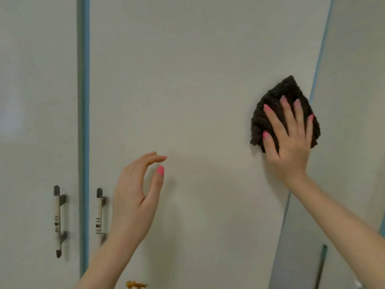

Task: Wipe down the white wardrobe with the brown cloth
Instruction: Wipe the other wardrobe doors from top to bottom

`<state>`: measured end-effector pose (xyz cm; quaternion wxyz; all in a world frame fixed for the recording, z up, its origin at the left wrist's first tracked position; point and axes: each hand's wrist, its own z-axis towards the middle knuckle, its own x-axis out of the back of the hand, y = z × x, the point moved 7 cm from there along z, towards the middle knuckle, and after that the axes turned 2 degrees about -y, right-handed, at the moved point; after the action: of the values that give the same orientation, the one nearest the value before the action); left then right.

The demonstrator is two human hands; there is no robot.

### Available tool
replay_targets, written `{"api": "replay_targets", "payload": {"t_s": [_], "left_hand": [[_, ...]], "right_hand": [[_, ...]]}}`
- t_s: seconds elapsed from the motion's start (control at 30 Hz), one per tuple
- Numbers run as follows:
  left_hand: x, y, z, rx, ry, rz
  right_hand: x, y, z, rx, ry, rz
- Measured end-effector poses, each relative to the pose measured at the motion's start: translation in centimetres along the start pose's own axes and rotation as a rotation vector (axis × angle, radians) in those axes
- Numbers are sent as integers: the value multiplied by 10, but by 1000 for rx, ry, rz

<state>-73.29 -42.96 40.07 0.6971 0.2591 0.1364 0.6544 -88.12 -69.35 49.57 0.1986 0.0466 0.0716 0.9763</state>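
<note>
Cloth: we are pressing the soft, light, dark brown fuzzy cloth (270, 105) flat under our spread right hand (291, 140).
Door: the white wardrobe door (187, 80) is looking smooth and stiff.
Left hand (135, 197): hovering, loosely curled, holding nothing.

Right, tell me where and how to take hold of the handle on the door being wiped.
Grip the handle on its straight vertical bar, between the two brackets that hold it off the white wardrobe door. Come from the front and curl the fingers behind the bar from its left, since the left hand hovers just to its right. It should pull outward.
</note>
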Motion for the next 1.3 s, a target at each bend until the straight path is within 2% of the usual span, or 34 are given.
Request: {"api": "replay_targets", "payload": {"t_s": [0.07, 0.13, 0.27, 0.33, 0.4, 0.47, 0.53, 0.6, 0.7, 0.77, 0.9, 1.0, 1.07, 1.2, 1.23, 1.3], "left_hand": [[-1, -5, -6, 7, -2, -2], [0, -10, -12, 25, -14, -28], [12, -20, -18, 27, -45, -34], [22, -25, -18, 29, -47, -39], [34, -30, -17, 34, -49, -49], [43, -33, -14, 38, -61, -46], [54, -35, -12, 33, -66, -23], [62, -38, -10, 24, -66, -21], [73, -51, -11, 37, -76, -43], [78, -58, -15, 36, -83, -45], [84, -73, -28, 49, -103, -77], [86, -74, -33, 42, -114, -82], [85, -72, -31, 22, -103, -76], [78, -73, -31, -4, -67, -78], [75, -76, -35, -8, -61, -82], [72, -85, -45, -15, -44, -102]], "right_hand": [[-8, -10, -30, -170, 42, 12], [-15, -29, -87, -160, -8, -9], [-29, -73, -246, 220, -403, -132], [-34, -93, -290, 415, -514, -206], [-40, -120, -273, 577, -533, -170], [-46, -153, -215, 675, -492, -57], [-54, -181, -138, 582, -363, 13], [-64, -200, -76, 345, -228, 2], [-77, -228, -61, 60, -141, -17], [-85, -248, -100, 103, -177, -28], [-89, -282, -207, 546, -416, -79], [-80, -286, -213, 736, -468, -65], [-78, -282, -175, 683, -404, -53], [-78, -261, -90, 211, -222, 9], [-79, -263, -87, 168, -203, 34], [-84, -272, -107, 226, -218, 70]]}}
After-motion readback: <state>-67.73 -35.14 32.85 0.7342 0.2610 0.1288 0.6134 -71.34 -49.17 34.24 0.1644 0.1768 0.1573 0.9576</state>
